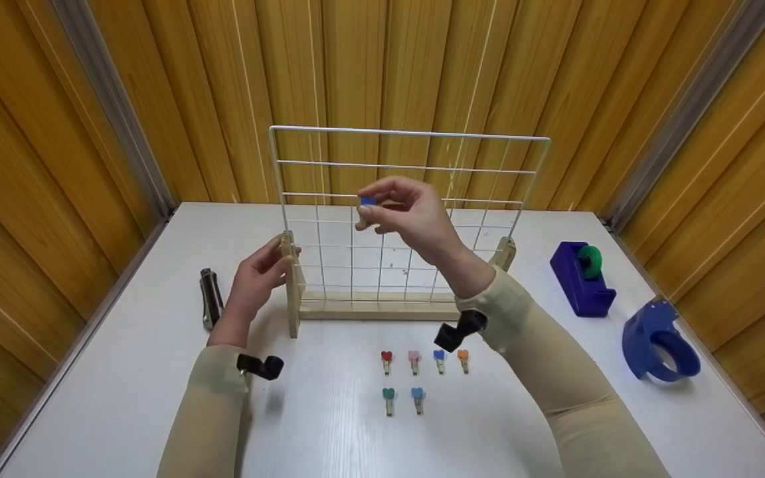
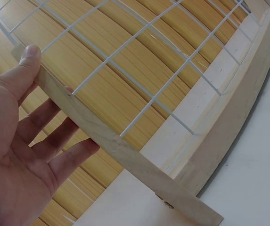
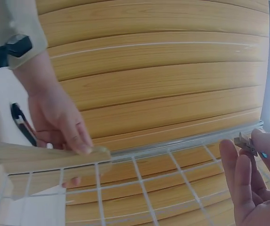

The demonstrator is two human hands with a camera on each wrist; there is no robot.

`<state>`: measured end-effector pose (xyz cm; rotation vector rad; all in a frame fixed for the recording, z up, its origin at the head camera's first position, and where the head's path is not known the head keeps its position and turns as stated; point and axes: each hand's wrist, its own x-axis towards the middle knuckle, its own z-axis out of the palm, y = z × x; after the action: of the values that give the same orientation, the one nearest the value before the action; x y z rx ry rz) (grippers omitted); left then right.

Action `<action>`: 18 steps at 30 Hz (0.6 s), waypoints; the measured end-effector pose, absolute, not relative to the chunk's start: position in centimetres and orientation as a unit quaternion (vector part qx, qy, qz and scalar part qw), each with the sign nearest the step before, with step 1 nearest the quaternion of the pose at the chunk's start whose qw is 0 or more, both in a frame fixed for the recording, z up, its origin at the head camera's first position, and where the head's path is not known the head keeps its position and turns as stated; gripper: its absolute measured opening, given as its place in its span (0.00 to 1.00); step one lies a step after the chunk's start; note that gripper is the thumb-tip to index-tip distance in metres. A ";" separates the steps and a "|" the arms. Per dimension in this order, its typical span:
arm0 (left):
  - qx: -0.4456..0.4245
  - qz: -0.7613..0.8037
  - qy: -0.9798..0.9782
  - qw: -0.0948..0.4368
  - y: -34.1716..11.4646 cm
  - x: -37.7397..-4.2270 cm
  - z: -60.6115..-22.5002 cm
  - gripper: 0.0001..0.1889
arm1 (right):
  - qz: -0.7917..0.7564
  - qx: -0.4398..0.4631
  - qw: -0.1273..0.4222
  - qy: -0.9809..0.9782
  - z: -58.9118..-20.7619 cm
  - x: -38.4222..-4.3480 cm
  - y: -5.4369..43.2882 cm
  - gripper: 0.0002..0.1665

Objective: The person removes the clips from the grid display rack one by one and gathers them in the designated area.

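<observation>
- The right hand [image 1: 412, 216] is raised in front of a white wire grid [image 1: 409, 212], about level with the grid's third cross wire from the top.
- Its thumb and fingers [image 1: 389, 189] are curled together and pinch a small clothespin with a blue top [image 1: 368, 201]; the right wrist view shows the peg's wooden legs and metal spring [image 3: 244, 142] between the fingertips, close to a wire.
- Whether the peg already touches the wire cannot be told.
- The left hand [image 1: 256, 279] steadies the grid's wooden stand [image 1: 376, 304] at its left upright [image 1: 289, 279].
- In the left wrist view the thumb [image 2: 24, 66] lies against the near face of that post near its top, and the other fingers [image 2: 54, 143] reach behind it, fairly straight rather than clenched.
- The stand sits on a white tabletop [image 1: 123, 398], with wood-panelled walls behind it.
- Six more small clothespins lie on the tabletop just in front of the stand: a row of red [image 1: 386, 360], pink [image 1: 414, 360], blue [image 1: 439, 359] and orange [image 1: 463, 359], and below them a teal one [image 1: 389, 399] and a light blue one [image 1: 418, 398].
- A dark folded tool [image 1: 210, 297] lies left of the left hand.
- To the right stand a purple tape dispenser [image 1: 582, 279] with a green roll and, nearer the edge, a blue handheld tape dispenser [image 1: 658, 338].
</observation>
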<state>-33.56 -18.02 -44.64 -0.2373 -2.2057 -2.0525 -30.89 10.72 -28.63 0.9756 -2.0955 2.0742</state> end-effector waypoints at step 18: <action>-0.071 -0.671 -0.736 0.053 -18.0 -33.4 -44.5 0.32 | 0.620 0.236 0.024 -0.748 -34.9 -27.9 17.9 0.15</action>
<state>-33.39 -18.02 -44.47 -0.2152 -2.2381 -2.0398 -27.94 17.85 -34.92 0.7309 -2.3154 1.9173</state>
